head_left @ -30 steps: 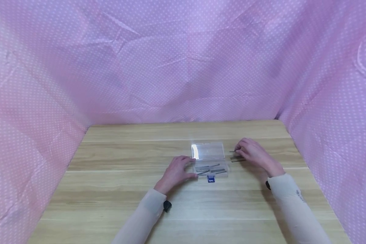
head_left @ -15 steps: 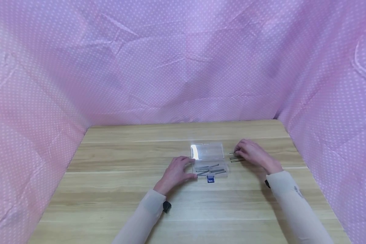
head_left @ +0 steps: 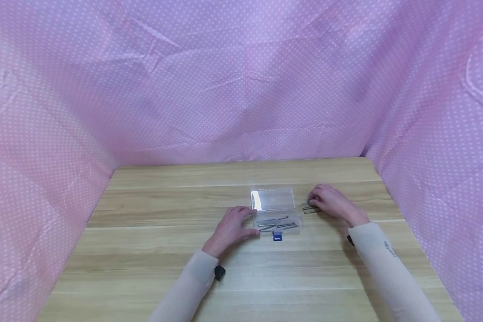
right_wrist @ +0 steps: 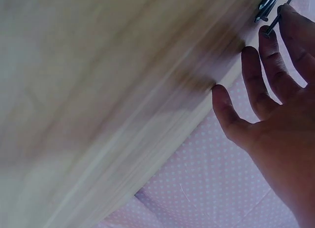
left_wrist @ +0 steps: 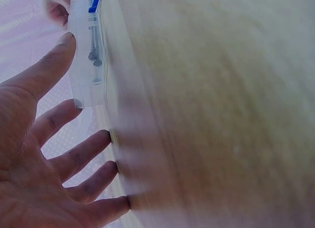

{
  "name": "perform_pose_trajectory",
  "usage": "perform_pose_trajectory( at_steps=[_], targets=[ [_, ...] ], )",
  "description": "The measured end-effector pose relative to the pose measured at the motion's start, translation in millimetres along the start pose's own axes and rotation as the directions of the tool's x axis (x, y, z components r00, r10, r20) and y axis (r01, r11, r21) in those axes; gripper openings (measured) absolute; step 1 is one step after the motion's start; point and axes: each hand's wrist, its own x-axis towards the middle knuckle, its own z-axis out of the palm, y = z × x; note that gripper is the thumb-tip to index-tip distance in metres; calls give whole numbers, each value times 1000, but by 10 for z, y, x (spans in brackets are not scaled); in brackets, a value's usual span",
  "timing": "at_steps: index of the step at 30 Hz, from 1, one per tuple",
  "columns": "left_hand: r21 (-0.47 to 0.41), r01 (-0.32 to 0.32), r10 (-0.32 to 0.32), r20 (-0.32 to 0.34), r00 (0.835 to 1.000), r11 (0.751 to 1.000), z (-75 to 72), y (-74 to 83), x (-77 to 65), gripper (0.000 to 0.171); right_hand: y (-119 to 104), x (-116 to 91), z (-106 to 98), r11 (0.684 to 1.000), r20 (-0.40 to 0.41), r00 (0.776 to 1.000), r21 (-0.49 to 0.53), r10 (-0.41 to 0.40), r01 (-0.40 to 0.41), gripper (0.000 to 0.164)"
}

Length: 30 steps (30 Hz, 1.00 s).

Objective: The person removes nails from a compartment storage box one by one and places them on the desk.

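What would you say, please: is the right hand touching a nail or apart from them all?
Touching. The right wrist view shows it plainly: the right hand pinches a nail between its fingertips.

On my remote feed, I identify the clear rectangular lidded box (left_wrist: 84,95) as transparent plastic; its walls read smooth and slightly milky at the left wrist camera. I note a bright, glossy reflection on its clear flat plastic lid (head_left: 277,200). The small blue rectangular latch (head_left: 277,238) looks like smooth plastic. I register the slim grey headed pins (head_left: 287,225) as metal, with narrow glints along the shafts. The pale yellow-brown tabletop (head_left: 145,223) shows wood grain under a soft sheen. The pink white-dotted curtain (head_left: 241,89) is matt, creased cloth; the off-white sleeves (head_left: 183,286) are matt cloth.
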Motion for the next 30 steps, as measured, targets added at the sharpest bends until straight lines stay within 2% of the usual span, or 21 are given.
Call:
perform_pose_trajectory(
  at_steps=[15, 30],
  targets=[
    [-12, 1, -1, 6, 1000, 1000, -41, -53, 51, 70, -41, 40, 18, 998, 18, 998, -20, 58, -58, 7],
    [-10, -1, 1, 20, 1000, 1000, -80, -115, 86, 70, -84, 70, 28, 998, 17, 998, -17, 68, -68, 7]
  ],
)
